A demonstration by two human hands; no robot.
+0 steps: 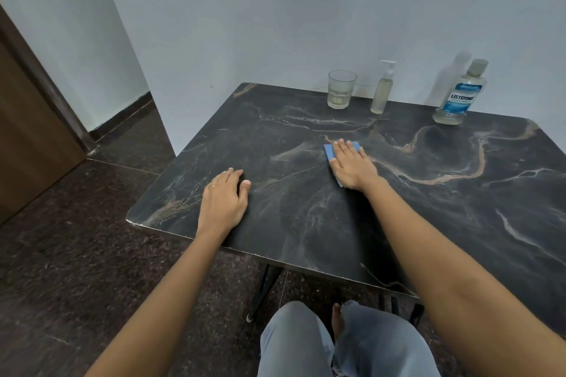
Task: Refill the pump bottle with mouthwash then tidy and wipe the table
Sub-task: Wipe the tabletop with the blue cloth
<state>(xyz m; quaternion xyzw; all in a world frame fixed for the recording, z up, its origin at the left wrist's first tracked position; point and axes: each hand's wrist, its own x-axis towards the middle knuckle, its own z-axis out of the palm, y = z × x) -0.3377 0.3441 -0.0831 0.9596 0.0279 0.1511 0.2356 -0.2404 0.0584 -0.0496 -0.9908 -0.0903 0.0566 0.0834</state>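
Bare forearms with no sleeves in sight; a thin ring (212, 185) circles one of the fingers of the left hand (223, 202). Faded light-blue jeans (346, 343), frayed at one knee.

My right hand (352, 162) lies flat on a blue cloth (330, 152), pressing it onto the dark marble table (398, 208). My left hand (225, 202) rests palm-down near the table's left edge. Along its far edge stand a glass (340, 89), the pump bottle (382, 89) and the mouthwash bottle (462, 95).

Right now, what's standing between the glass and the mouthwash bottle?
In the head view, the pump bottle stands between the glass and the mouthwash bottle, nearer the glass.
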